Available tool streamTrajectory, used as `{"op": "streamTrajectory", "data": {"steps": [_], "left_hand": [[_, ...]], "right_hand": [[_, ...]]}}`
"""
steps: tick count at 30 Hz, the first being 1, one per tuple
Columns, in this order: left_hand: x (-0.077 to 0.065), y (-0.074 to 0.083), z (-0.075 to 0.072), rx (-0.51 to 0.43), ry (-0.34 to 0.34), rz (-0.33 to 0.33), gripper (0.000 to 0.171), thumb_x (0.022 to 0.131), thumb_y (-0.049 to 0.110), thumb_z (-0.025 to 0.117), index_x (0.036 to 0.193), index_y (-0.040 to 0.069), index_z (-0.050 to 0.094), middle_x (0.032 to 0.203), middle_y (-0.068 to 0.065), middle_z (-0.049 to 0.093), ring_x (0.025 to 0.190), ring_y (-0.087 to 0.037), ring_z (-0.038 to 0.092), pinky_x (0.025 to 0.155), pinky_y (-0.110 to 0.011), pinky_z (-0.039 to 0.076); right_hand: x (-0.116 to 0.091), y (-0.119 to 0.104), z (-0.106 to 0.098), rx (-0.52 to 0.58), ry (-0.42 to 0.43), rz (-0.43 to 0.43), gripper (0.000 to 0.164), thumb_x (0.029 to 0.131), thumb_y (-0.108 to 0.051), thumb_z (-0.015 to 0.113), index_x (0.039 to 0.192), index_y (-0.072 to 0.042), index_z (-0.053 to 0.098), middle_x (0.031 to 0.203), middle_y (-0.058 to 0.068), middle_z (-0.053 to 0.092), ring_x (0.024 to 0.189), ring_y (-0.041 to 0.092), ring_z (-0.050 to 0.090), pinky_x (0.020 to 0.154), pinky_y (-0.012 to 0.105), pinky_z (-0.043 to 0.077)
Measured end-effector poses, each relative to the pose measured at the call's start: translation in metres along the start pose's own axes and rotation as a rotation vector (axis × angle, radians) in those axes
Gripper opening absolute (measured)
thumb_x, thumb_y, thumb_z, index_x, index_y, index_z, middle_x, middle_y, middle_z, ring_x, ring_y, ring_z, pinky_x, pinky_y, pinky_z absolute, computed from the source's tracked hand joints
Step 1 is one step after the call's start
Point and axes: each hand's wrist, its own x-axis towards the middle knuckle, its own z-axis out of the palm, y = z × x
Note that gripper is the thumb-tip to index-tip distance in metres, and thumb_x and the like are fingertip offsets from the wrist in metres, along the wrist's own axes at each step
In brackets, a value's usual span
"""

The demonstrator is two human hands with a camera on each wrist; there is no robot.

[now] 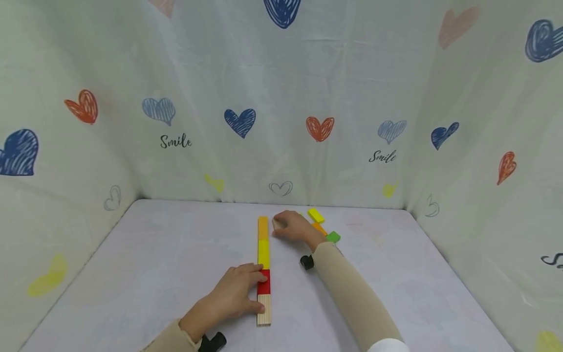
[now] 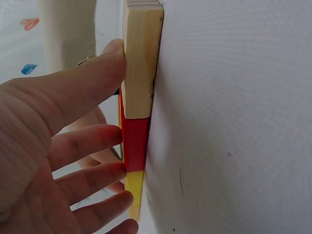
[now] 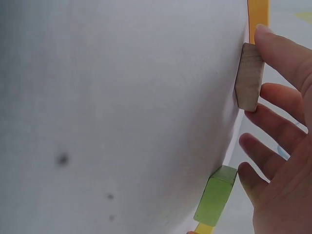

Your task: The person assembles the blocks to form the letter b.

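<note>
A straight row of blocks runs away from me in the head view: a plain wooden block [image 1: 264, 319] nearest, then a red block [image 1: 265, 288], a yellow block [image 1: 263, 253] and an orange block [image 1: 262, 227] at the far end. My left hand [image 1: 237, 291] rests along the row's left side, thumb on the wooden block and fairly straight fingers at the red and yellow ones. Just right of the far end, my right hand [image 1: 295, 227] pinches another plain wooden block [image 3: 249, 80] between thumb and fingertips.
Beyond the right wrist lie loose blocks: a yellow one [image 1: 315, 215], an orange one [image 1: 319, 228] and a green one [image 1: 333, 237]. Black wrist-worn pieces [image 1: 307, 262] show below each sleeve. A heart-printed curtain [image 1: 281, 156] surrounds the back and sides of the white table [image 1: 184, 254].
</note>
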Motion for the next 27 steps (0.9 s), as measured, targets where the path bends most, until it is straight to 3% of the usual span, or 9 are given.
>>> {"op": "streamTrajectory", "data": {"steps": [14, 27], "left_hand": [[-0.003, 0.001, -0.001, 0.010, 0.006, 0.000, 0.057, 0.068, 0.041, 0.084, 0.116, 0.014, 0.067, 0.133, -0.009, 0.055, 0.125, -0.030, 0.046, 0.099, -0.050, 0.038], [-0.002, 0.001, -0.001, 0.012, -0.008, -0.004, 0.059, 0.068, 0.042, 0.084, 0.118, 0.015, 0.067, 0.134, -0.009, 0.055, 0.125, -0.029, 0.046, 0.099, -0.051, 0.039]], "right_hand": [[-0.010, -0.001, 0.004, -0.009, -0.018, 0.005, 0.056, 0.086, -0.036, 0.071, 0.136, -0.019, 0.053, 0.138, -0.001, 0.052, 0.126, 0.020, 0.044, 0.108, 0.040, 0.034], [-0.025, 0.000, 0.001, 0.013, -0.083, -0.093, 0.051, 0.089, -0.026, 0.067, 0.138, -0.022, 0.051, 0.144, -0.004, 0.046, 0.135, 0.021, 0.036, 0.110, 0.040, 0.030]]}}
